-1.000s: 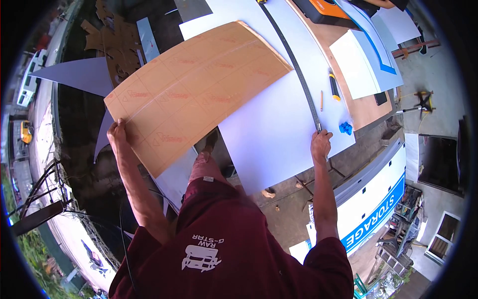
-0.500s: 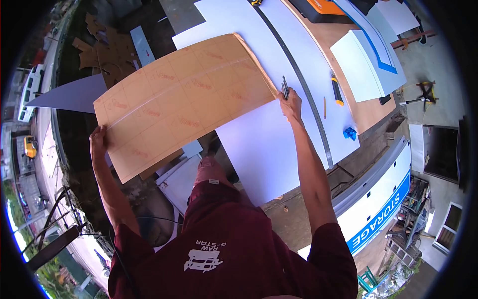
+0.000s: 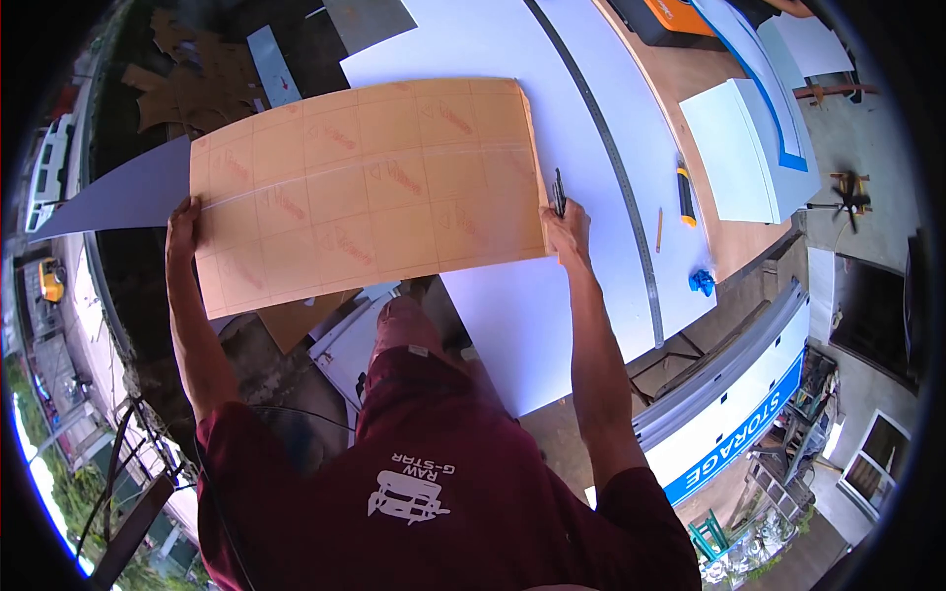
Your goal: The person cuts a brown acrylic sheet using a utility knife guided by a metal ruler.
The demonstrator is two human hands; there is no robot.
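Note:
A large sheet covered in brown paper [image 3: 365, 187], with red print and a grid of lines, spans the space between my hands. My left hand [image 3: 183, 227] grips its left edge, fingers closed round it. At the right edge, my right hand [image 3: 567, 231] is closed on the sheet's lower corner. A slim dark metal tool [image 3: 559, 187], its kind unclear, sticks up from the same hand. The sheet's right part overlaps a big white board [image 3: 512, 325]. A long dark ruler [image 3: 613, 153] lies on that board, to the right of my right hand.
A pencil [image 3: 659, 229], a yellow-and-black cutter knife [image 3: 685, 195] and a crumpled blue piece [image 3: 702, 282] lie at the right. Farther right stand a white box-shaped piece [image 3: 729, 153] and an orange-and-black case [image 3: 670, 20]. Brown offcuts [image 3: 192, 74] lie at upper left. A STORAGE sign [image 3: 734, 438] is lower right.
The brown sheet has turned clockwise, its left end rising and its right end lowering, so it lies more level in view. Both hands keep hold of it; the camera view has shifted somewhat.

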